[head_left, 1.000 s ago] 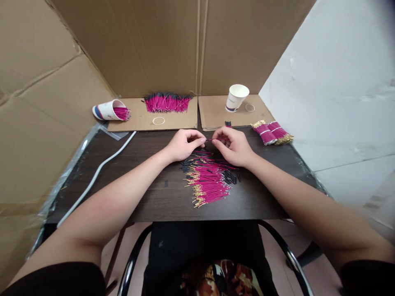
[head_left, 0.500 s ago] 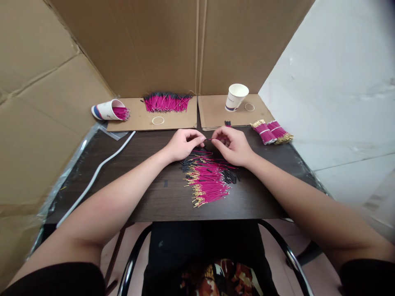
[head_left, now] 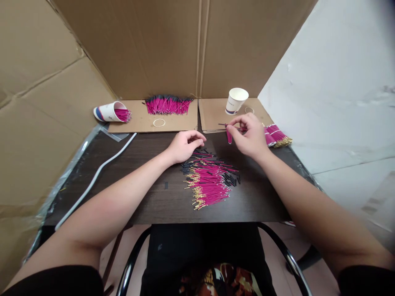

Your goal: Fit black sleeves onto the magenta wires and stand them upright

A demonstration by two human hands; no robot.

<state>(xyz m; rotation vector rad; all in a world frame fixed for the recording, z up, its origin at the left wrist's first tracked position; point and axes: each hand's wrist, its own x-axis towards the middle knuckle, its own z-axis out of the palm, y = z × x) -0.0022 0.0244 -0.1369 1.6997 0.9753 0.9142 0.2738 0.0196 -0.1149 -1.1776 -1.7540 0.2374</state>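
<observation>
The person wears short black sleeves [head_left: 58, 281] and black clothing [head_left: 203, 242] with a brown-and-cream print [head_left: 220, 279].

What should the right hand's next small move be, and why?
Probably lower the dark-ended piece beside the small pink group: the right hand pinches it right by that group, with its dark end pointing left.

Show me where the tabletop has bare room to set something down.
Bare tabletop lies between the white cable and left forearm, and between the wire pile and right forearm. It is crowded at the far right, where the right hand, upright cup and banded bundles sit close together.
</observation>
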